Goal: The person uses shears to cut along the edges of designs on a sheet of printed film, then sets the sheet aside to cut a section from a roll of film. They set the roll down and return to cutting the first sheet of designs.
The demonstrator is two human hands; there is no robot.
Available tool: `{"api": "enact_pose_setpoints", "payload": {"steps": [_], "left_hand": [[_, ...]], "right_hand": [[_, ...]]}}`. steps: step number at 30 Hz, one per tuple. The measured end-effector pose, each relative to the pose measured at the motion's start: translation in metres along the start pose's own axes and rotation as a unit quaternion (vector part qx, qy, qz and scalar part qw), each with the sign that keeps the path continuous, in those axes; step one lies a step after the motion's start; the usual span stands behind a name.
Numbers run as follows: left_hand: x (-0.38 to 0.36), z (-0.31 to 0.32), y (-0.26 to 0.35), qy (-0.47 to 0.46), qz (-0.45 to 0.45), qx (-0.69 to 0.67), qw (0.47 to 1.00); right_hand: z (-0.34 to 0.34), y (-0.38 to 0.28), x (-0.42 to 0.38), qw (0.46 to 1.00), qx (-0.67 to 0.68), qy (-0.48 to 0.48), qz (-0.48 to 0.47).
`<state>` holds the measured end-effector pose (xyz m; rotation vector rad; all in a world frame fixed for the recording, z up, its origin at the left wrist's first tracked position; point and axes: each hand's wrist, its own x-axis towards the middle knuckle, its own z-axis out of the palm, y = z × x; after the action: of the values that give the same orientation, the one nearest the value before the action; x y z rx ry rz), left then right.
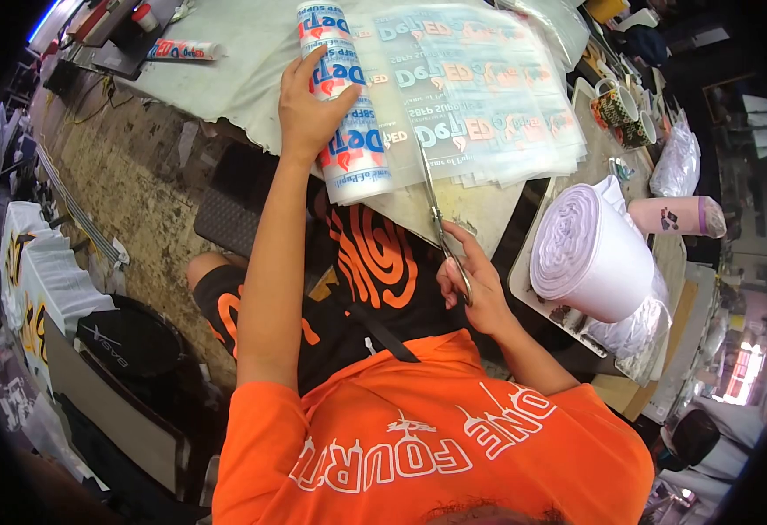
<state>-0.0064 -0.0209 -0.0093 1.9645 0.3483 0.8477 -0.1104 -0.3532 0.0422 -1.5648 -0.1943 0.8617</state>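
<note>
My left hand [315,107] lies on a roll of printed transparent film [355,166], its fingers spread over the blue and red lettering. From the roll the film extends right, over a stack of printed sheets [515,114] on the pale-covered table. In my right hand [475,284] are metal scissors [434,213], held by the handles near the table's front edge. The scissor blades point away from me and reach the film just right of the roll.
A large white fabric roll [589,254] stands on a tray at the right, beside a pink cylinder [677,216]. Patterned mugs [615,103] are behind them. Another printed roll [182,50] lies at the back left. A black round stool [130,337] is at the lower left.
</note>
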Motion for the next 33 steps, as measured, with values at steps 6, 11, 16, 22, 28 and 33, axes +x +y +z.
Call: {"api": "enact_pose_setpoints", "payload": {"steps": [6, 11, 16, 22, 28, 33], "left_hand": [[0.0, 0.0, 0.0, -0.001, -0.011, -0.013, 1.0], [0.001, 0.001, -0.001, 0.002, -0.006, -0.018, 1.0], [0.0, 0.0, 0.0, 0.004, -0.003, -0.006, 1.0], [0.0, 0.001, -0.001, 0.008, 0.004, 0.004, 1.0], [0.0, 0.0, 0.001, 0.002, -0.011, -0.008, 1.0], [0.002, 0.0, 0.0, -0.002, -0.014, -0.018, 1.0]], "right_hand": [[0.003, 0.0, 0.0, 1.0, -0.029, 0.004, 0.002], [0.005, 0.001, 0.0, 1.0, -0.028, 0.009, -0.003], [0.006, -0.002, 0.0, 1.0, 0.005, 0.011, 0.008], [0.006, 0.0, -0.001, 1.0, 0.007, 0.016, 0.016], [0.008, -0.009, 0.008, 0.999, -0.024, 0.032, 0.025], [0.007, -0.016, 0.021, 0.999, -0.009, 0.031, 0.024]]}}
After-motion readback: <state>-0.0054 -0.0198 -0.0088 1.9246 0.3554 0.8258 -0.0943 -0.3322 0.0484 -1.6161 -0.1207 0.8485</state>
